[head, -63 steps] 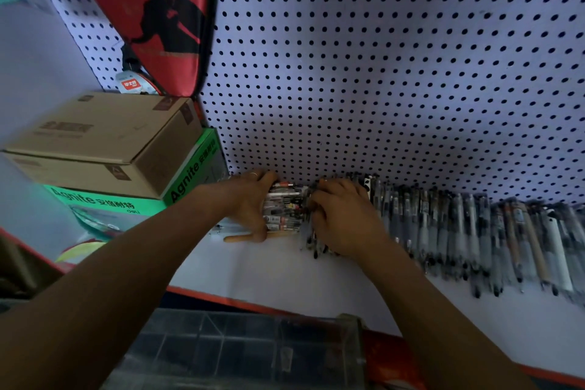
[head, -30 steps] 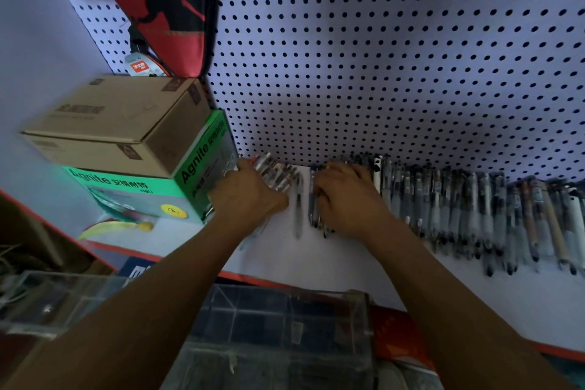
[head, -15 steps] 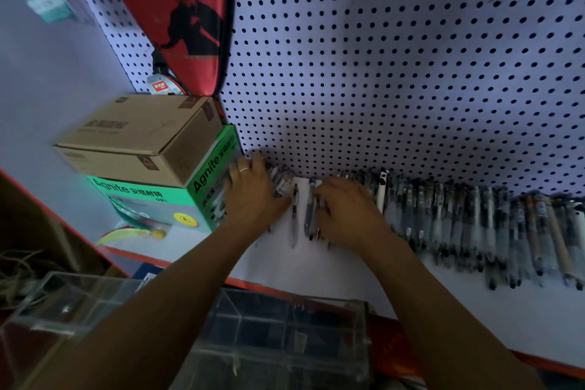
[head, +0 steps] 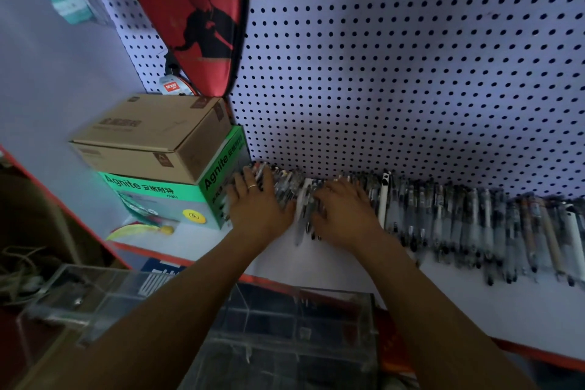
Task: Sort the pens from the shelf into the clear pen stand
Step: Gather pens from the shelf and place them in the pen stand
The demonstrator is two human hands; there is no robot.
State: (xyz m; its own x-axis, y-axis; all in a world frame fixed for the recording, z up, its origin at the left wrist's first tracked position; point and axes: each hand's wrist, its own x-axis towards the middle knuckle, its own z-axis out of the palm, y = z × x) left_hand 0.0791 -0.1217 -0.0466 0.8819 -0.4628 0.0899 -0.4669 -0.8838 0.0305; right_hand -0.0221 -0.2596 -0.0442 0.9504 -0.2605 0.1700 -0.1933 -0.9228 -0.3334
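While flat, both hands point(head: 304, 212) on pens point(head: 459, 225).

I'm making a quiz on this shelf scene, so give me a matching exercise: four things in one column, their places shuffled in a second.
Things:
1. brown carton
2. green box
3. clear pen stand
4. red racket cover

Places:
A. on the pegboard
B. below the shelf edge
C. on the green box
D. on the shelf, beside the left hand

Pairs: 1-C, 2-D, 3-B, 4-A
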